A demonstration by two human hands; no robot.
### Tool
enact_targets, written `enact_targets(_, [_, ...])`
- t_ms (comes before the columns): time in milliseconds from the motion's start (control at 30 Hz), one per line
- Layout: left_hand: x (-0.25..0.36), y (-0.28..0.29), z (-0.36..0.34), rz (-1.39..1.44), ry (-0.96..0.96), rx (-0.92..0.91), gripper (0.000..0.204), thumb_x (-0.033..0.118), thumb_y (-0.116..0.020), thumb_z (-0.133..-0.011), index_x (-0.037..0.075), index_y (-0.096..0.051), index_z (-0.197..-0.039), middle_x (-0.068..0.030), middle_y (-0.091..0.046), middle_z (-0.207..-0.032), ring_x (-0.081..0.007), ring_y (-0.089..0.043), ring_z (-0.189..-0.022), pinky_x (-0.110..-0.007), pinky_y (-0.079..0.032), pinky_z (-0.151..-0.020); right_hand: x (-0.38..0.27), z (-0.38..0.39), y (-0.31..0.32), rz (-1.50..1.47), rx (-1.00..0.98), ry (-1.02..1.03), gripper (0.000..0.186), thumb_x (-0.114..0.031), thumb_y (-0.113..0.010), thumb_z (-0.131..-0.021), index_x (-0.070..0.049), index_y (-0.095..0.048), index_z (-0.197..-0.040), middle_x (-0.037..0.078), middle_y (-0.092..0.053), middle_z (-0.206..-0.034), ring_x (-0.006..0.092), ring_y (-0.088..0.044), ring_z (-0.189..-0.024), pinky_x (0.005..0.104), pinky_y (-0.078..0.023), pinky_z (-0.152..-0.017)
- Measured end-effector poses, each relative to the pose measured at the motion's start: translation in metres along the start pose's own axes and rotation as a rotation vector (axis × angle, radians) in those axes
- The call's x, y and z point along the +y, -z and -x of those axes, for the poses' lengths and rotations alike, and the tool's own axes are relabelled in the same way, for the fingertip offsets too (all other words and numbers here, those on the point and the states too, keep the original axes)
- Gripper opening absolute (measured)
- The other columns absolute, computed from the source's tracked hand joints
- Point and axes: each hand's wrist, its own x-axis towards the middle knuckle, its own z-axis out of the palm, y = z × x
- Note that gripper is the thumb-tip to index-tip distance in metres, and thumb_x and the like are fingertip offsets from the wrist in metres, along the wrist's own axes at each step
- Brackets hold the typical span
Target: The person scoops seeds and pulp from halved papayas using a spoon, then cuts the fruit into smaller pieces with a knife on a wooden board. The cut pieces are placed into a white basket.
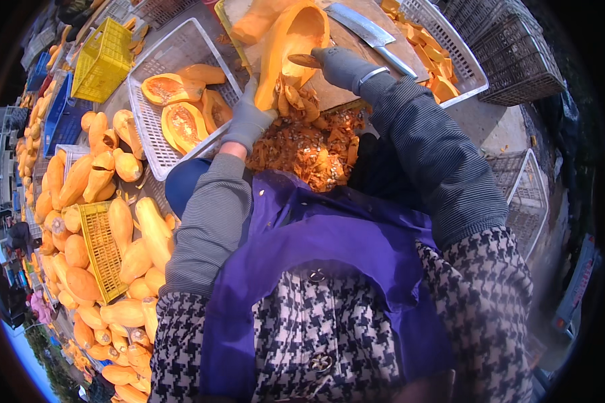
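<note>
In grey gloves, both of my hands are at work over a wooden board (383, 60). My left hand (252, 119) is closed on the lower edge of a hollowed, long pumpkin half (274, 60), its cavity turned to the right. A spoon (304, 60), its bowl smeared orange, sticks out from my closed right hand (343, 68) toward that cavity. Strings of flesh hang at the pumpkin's lower end. Below lies a heap of pumpkin pulp and seeds (309, 149), near my lap. A cleaver (361, 27) rests on the board beyond my right hand.
To the left, a white crate (143, 121) holds several cut pumpkin halves. Another white crate (474, 64) at the right has pumpkin chunks. Whole pumpkins (156, 232) cover the ground at left around a yellow crate (103, 252). Dark crates (517, 60) are stacked at far right.
</note>
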Motion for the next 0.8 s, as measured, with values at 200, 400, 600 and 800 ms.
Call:
enact_targets(200, [0.009,0.001,-0.001,-0.13,0.105,-0.023,0.089,0.018,-0.077,-0.067,0.009,-0.031,-0.142,-0.0184,-0.059,-0.119,-0.0301,-0.06,-0.107,-0.033,-0.047,-0.09,-0.03,-0.024,-0.015,0.159,-0.046,0.019,0.028,-0.012,-0.045,-0.092,-0.004,-0.056,-0.117,0.017,-0.064,-0.106,0.0302,-0.064,-0.097,0.0405,-0.052,-0.085])
enact_targets(400, [0.008,-0.002,-0.003,-0.117,0.055,0.042,0.086,0.019,-0.078,-0.068,0.009,-0.033,-0.141,-0.0203,-0.06,-0.118,-0.0301,-0.06,-0.107,-0.033,-0.048,-0.088,-0.025,0.02,0.003,0.337,-0.204,0.265,0.026,-0.013,-0.046,-0.093,-0.008,-0.055,-0.117,0.017,-0.063,-0.1,0.0315,-0.063,-0.098,0.04,-0.051,-0.085])
enact_targets(600, [0.002,-0.004,-0.009,-0.053,-0.023,0.035,0.083,0.014,-0.075,-0.068,0.005,-0.034,-0.139,-0.0226,-0.059,-0.116,-0.032,-0.06,-0.108,-0.033,-0.048,-0.088,0.001,-0.028,0.004,0.265,0.06,0.002,0.026,-0.009,-0.046,-0.092,-0.007,-0.056,-0.115,0.017,-0.065,-0.098,0.0318,-0.064,-0.095,0.042,-0.052,-0.08])
enact_targets(800, [0.015,-0.007,-0.009,-0.147,0.024,0.051,0.082,0.007,-0.072,-0.069,0.006,-0.032,-0.141,-0.0221,-0.057,-0.121,-0.032,-0.057,-0.111,-0.033,-0.046,-0.092,-0.022,-0.035,-0.021,0.126,0.044,-0.07,0.025,-0.007,-0.046,-0.09,-0.003,-0.054,-0.113,0.019,-0.064,-0.098,0.0318,-0.063,-0.098,0.0418,-0.052,-0.082])
